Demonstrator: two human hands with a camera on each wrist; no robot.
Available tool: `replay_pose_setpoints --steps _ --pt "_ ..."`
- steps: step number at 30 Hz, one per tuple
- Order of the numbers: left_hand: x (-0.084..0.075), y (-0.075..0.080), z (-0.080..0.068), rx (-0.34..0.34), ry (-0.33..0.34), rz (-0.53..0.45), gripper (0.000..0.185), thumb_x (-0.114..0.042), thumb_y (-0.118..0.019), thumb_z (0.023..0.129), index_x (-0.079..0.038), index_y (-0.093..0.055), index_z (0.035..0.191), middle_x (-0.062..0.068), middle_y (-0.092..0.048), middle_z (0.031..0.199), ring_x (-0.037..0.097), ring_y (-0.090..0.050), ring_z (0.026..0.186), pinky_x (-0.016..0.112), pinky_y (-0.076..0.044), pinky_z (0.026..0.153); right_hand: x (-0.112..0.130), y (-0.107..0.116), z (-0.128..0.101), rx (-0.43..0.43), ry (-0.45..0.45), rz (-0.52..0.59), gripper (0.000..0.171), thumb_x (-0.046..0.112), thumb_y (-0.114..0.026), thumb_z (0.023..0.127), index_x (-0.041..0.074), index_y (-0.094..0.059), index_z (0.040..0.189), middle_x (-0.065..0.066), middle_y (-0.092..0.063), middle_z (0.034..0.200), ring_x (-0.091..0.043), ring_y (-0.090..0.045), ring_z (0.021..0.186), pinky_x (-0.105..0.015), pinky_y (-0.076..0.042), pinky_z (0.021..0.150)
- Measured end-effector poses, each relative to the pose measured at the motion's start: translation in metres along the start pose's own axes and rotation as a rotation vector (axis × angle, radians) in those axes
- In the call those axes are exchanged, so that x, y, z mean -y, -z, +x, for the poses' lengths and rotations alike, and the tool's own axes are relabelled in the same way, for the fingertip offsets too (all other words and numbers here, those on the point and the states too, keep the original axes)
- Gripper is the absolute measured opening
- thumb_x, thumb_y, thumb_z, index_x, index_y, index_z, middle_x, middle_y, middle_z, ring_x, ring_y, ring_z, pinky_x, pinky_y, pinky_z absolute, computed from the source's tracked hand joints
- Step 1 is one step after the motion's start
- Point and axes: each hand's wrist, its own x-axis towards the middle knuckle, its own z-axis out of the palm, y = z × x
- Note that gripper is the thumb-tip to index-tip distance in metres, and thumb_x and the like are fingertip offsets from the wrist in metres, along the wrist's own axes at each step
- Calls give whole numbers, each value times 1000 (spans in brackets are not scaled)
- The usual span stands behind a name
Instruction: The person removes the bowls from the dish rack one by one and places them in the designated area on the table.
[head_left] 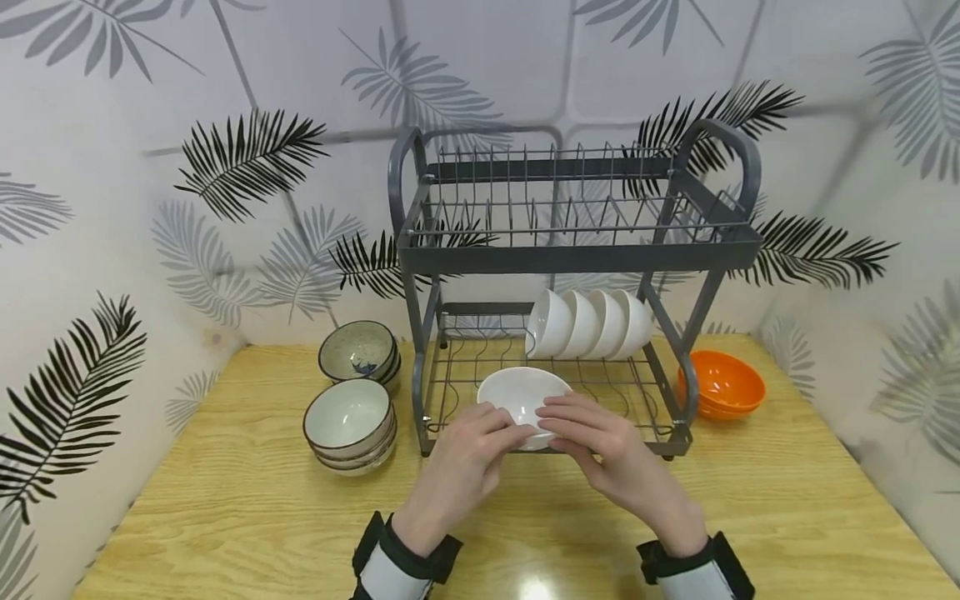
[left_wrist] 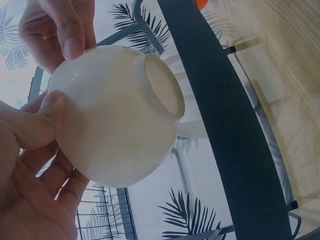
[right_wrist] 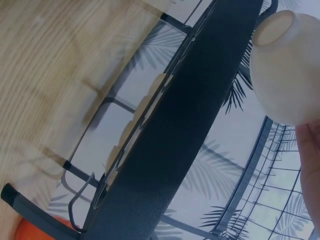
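Observation:
A white bowl point(head_left: 517, 385) is held between both hands above the front edge of the dish rack's lower tier, its hollow side toward the head camera. My left hand point(head_left: 471, 442) grips the near rim on the left, thumb on the outside of the bowl and fingers over the rim. From the right, my right hand point(head_left: 617, 450) pinches the same rim, fingers over the edge and thumb on the outside. The left wrist view shows the bowl's rounded underside point(left_wrist: 110, 120) and foot ring. Only part of the right hand point(right_wrist: 311, 160) shows in the right wrist view.
Several white bowls point(head_left: 552, 325) stand on edge in a row on the lower tier of the grey two-tier dish rack point(head_left: 577, 258). Left of it are stacked dark-rimmed bowls point(head_left: 348, 421) and speckled bowls point(head_left: 356, 350). Orange bowls point(head_left: 726, 383) are stacked at its right.

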Motion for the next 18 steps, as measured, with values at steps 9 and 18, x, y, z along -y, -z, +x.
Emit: replay_pose_setpoints --steps 9,18 --pt "1 1 -2 -4 -32 -25 27 3 -77 80 -15 -80 99 -6 -70 84 10 -63 84 24 -55 79 2 1 -3 63 -46 -24 40 -13 -80 72 7 -76 107 -6 -77 105 -25 -72 99 -45 -61 90" --pt "1 3 -1 -26 -72 -77 29 -8 -74 89 -10 -73 118 2 -74 118 19 -65 122 37 -44 118 -2 9 -4 19 -24 -77 44 -22 -78 66 8 -78 99 -4 -78 98 -22 -73 92 -36 -62 84"
